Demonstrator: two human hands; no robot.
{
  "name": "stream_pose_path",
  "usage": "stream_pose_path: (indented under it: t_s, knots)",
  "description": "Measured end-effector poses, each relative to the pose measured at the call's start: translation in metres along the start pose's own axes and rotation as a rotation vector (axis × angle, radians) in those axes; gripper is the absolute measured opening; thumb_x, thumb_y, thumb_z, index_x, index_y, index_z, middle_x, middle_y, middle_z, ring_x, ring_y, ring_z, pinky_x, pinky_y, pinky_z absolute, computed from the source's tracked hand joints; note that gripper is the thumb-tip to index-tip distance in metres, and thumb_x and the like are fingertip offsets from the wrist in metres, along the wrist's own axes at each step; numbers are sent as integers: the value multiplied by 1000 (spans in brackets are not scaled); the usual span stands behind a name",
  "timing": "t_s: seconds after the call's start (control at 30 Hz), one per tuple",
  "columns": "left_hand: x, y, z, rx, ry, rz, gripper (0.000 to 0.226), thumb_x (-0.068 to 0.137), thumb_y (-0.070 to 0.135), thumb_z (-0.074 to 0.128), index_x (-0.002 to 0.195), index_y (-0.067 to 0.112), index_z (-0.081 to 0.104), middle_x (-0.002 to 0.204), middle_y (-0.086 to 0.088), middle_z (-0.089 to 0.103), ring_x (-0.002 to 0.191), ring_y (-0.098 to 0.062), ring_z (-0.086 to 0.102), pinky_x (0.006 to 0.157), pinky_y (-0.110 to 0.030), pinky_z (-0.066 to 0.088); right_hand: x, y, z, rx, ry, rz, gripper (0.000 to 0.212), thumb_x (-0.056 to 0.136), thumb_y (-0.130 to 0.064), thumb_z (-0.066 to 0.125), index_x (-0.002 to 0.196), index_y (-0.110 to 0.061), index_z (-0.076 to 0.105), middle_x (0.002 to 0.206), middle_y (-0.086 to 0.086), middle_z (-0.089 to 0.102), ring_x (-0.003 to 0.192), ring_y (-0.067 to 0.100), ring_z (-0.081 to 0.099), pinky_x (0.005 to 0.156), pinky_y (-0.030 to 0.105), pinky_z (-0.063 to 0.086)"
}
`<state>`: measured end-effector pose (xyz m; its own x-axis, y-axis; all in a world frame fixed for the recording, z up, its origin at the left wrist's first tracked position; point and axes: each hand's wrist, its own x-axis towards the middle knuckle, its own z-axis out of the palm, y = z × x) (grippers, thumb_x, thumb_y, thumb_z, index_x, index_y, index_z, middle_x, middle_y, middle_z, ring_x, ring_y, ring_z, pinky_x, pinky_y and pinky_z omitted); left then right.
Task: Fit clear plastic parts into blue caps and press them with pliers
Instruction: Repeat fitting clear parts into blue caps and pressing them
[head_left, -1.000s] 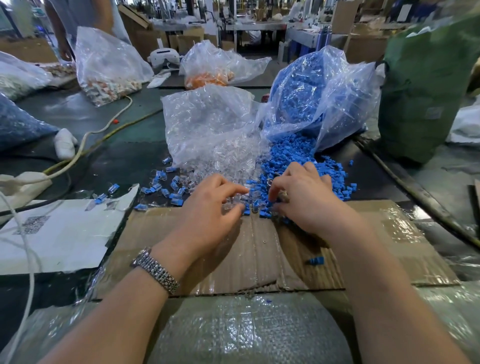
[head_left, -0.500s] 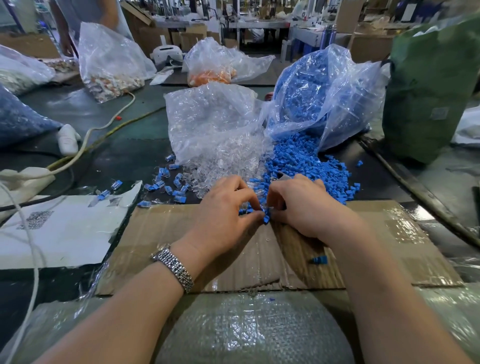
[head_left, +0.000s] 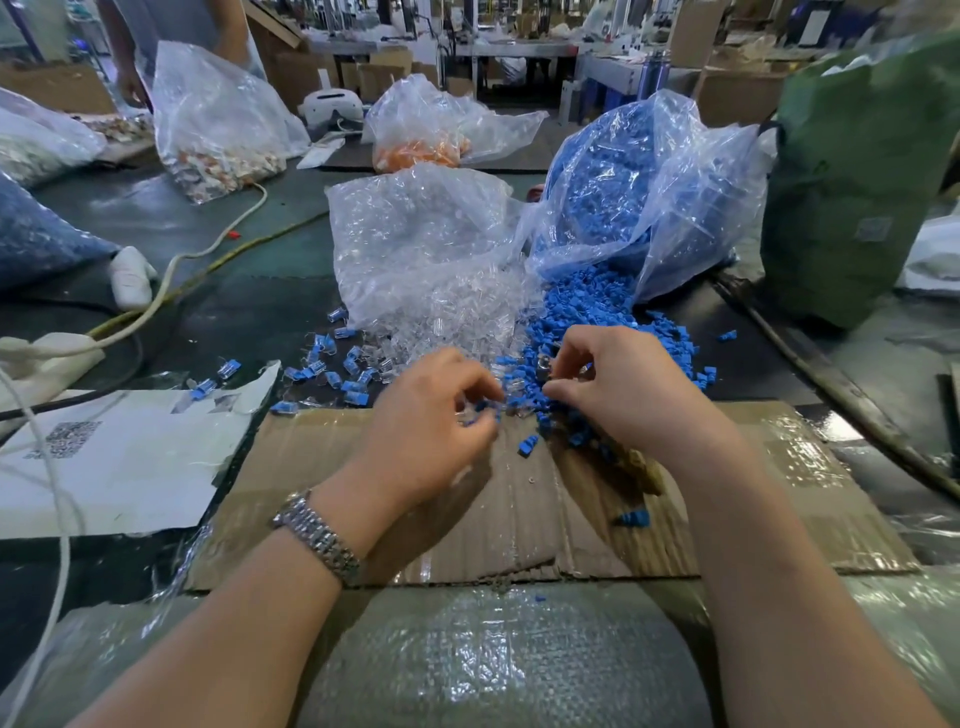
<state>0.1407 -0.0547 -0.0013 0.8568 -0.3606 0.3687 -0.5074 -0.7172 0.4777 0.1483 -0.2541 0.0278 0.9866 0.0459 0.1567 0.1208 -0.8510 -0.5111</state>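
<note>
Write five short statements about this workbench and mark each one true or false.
1. The blue caps spill from a clear bag. True.
2. The left hand wears a wristwatch. True.
3. The bag of clear parts lies to the right of the blue caps. False: it lies to their left.
4. Both hands rest flat on the cardboard. False: the right hand and the left have curled fingers at the piles.
5. An orange-filled bag sits farther back. True.

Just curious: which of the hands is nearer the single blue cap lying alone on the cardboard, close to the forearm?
Right. The right hand is above that blue cap; the left hand sits farther off to its left.
</note>
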Motion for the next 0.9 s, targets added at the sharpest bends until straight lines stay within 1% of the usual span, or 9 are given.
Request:
stream_pose_path:
  t_s: [0.1, 0.23, 0.3, 0.4, 0.6, 0.73, 0.8, 0.83, 0.9]
  knots:
    - [-4, -13, -19, 92, 94, -186, 5, 86, 19, 67, 88, 23, 65, 86, 13, 52, 79, -1, 52, 65, -13, 39, 0, -2, 1, 34, -56, -6, 21, 85, -36, 79, 81, -27, 61, 80, -10, 64, 75, 5, 59, 61, 22, 45]
    - [-4, -26, -31, 326, 49, -364, 11, 85, 22, 68, 96, 24, 69, 97, 2, 51, 102, -23, 54, 88, -41, 46, 0, -10, 6, 100, -42, -33, 25, 84, -42, 79, 79, -23, 63, 77, -7, 65, 72, 9, 60, 66, 28, 50]
    - [-3, -15, -26, 164, 30, -285, 16, 86, 30, 73, 101, 29, 67, 98, 7, 55, 97, -14, 56, 89, -36, 49, -2, -15, 8, 129, -10, -38, 27, 85, -43, 78, 77, -21, 64, 71, -7, 65, 69, 11, 62, 67, 31, 52]
    - [-2, 4, -14, -194, 26, -243, 26, 80, 40, 81, 100, 32, 67, 87, 13, 66, 75, -3, 63, 67, -16, 49, -4, -23, 13, 189, 11, -39, 27, 85, -39, 79, 73, -20, 64, 64, -6, 66, 61, 12, 66, 63, 30, 52]
    - [0, 10, -6, -487, -6, -298, 14, 83, 16, 80, 96, 15, 73, 82, -2, 77, 75, -18, 74, 74, -37, 62, -5, -25, 12, 279, -75, -30, 28, 92, -33, 73, 74, -12, 71, 54, 1, 68, 42, 4, 60, 44, 12, 39]
    - [1, 3, -8, -623, -8, -406, 11, 86, 5, 76, 96, 7, 72, 84, -12, 77, 82, -33, 75, 80, -43, 62, -4, -13, 2, 349, -216, -32, 20, 95, -31, 68, 84, -17, 76, 75, 0, 75, 69, 18, 71, 69, 37, 60]
    - [1, 0, -10, -689, -19, -448, 12, 86, 3, 75, 96, 5, 71, 84, -16, 76, 83, -37, 74, 79, -44, 61, -6, -7, -3, 172, -327, -121, 4, 87, -26, 77, 90, -27, 75, 80, -14, 70, 72, -3, 64, 70, 19, 52]
    - [0, -2, -11, -706, -35, -457, 12, 85, 3, 75, 97, 4, 71, 84, -16, 76, 84, -36, 74, 79, -42, 61, -8, -7, -2, 43, -377, -159, 13, 83, -25, 80, 91, -32, 74, 81, -18, 66, 72, -6, 60, 67, 10, 44]
    - [0, -4, -12, -734, -64, -461, 12, 85, 4, 75, 97, 6, 72, 86, -14, 77, 83, -30, 74, 78, -36, 60, -7, -7, 2, -80, -430, -190, 19, 79, -21, 84, 92, -33, 77, 84, -14, 66, 77, -3, 56, 69, 13, 43]
